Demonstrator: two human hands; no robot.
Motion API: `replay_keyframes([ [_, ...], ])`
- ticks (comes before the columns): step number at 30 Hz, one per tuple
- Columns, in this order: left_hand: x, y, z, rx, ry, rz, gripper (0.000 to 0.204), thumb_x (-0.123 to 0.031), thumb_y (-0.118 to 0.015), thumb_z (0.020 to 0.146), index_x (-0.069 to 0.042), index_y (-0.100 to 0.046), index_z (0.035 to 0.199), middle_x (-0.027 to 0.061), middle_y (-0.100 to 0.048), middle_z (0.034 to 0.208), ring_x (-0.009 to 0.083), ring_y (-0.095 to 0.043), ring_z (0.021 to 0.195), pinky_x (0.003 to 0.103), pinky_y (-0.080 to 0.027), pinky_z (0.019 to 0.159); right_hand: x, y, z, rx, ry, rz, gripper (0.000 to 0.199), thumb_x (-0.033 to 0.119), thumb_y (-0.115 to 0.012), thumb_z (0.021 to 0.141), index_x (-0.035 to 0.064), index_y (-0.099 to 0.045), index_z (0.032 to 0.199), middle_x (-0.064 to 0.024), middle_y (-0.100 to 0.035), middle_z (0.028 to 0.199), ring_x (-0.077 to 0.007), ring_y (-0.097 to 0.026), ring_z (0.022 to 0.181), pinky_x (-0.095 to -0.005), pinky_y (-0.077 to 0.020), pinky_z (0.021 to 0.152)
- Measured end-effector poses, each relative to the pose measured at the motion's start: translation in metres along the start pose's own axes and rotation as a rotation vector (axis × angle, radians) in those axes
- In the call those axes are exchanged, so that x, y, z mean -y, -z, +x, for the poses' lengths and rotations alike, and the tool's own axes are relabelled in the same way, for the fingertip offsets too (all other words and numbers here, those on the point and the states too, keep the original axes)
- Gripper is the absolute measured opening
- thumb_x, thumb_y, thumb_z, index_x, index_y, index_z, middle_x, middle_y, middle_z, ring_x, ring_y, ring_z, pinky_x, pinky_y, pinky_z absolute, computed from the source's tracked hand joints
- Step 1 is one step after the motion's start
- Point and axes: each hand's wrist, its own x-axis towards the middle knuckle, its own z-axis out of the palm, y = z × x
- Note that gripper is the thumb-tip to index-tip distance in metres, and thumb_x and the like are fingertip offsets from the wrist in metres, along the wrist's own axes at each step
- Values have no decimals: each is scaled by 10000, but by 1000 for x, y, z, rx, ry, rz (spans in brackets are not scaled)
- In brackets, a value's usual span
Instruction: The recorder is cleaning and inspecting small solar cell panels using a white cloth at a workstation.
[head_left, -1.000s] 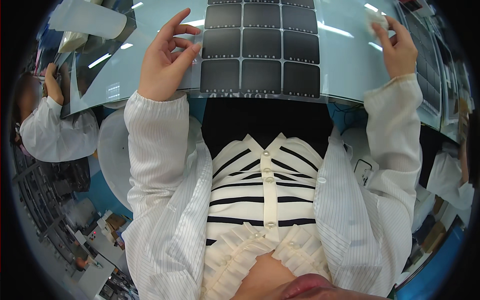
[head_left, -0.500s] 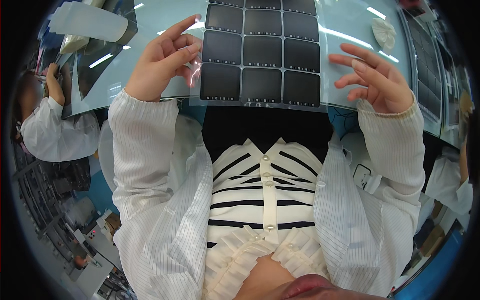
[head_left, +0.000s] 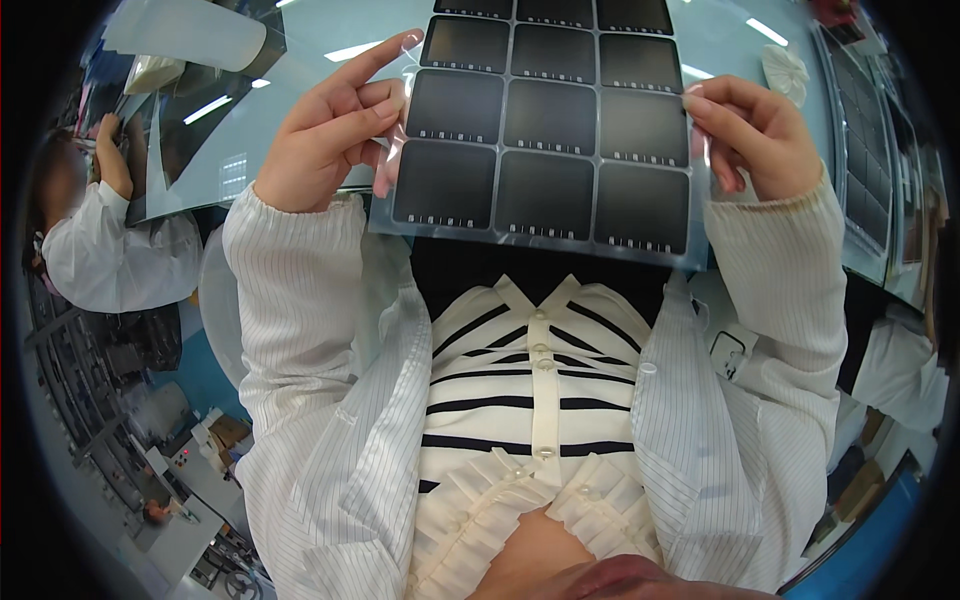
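A clear plastic sheet (head_left: 549, 148) with rows of dark, rounded rectangular panels hangs tilted between my hands, above the table's front edge. Its upper end runs out of the picture. My left hand (head_left: 335, 125) pinches the clear left margin between thumb and curled fingers, the index finger stretched along the edge. On the opposite side my right hand (head_left: 752, 132) grips the right margin between thumb and fingers. The sheet's near edge reaches over my lap.
The glass-topped table (head_left: 330, 20) reflects lights. A translucent white plastic container (head_left: 185, 32) lies at the far left, a crumpled white wad (head_left: 785, 75) at the far right. Another panelled sheet (head_left: 858, 150) rests along the right. A co-worker (head_left: 118, 245) sits at left.
My right hand has moved in from beside the sheet and taken hold of its right margin. The sheet has come up and closer to me, still in my left hand.
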Motion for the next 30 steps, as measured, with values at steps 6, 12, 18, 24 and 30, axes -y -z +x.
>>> replay_keyframes([
  [6, 3, -7, -12, 107, -9, -83, 527, -48, -446, 914, -32, -279, 1414, 39, -516, 758, 100, -558, 576, 202, -459, 473, 6, 1, -21, 35, -9, 69, 243, 171, -614, 875, -38, -612, 999, -71, -625, 671, -69, -508, 397, -166, -384, 389],
  [12, 7, -13, -21, 107, -75, -16, 541, -45, -448, 909, -26, -269, 1418, 26, -497, 736, 81, -535, 571, 191, -389, 492, 4, 3, -38, 14, 17, 97, 194, 136, -571, 897, -25, -592, 1004, -66, -616, 652, -62, -482, 384, -155, -365, 379],
  [18, 13, -24, -33, 67, -103, -61, 568, -37, -457, 897, -15, -248, 1425, 13, -479, 702, 77, -518, 575, 191, -378, 503, 5, -1, -57, -25, 46, 90, 161, 106, -576, 890, -14, -595, 995, -60, -617, 652, -50, -472, 390, -142, -354, 388],
  [24, 14, -26, -39, 58, -110, -90, 601, -66, -476, 900, -4, -206, 1433, 23, -490, 702, 62, -505, 554, 168, -396, 496, 13, -5, -68, -66, 32, 101, 146, 70, -600, 872, -15, -616, 989, -54, -633, 677, -43, -498, 417, -137, -359, 406],
  [30, 17, -20, -41, 94, -83, -144, 575, -46, -454, 908, -15, -220, 1432, 26, -498, 700, 79, -536, 579, 179, -392, 489, 16, -10, -66, -68, 7, 81, 151, 83, -555, 884, -15, -584, 995, -57, -601, 613, -46, -456, 372, -137, -339, 374],
])
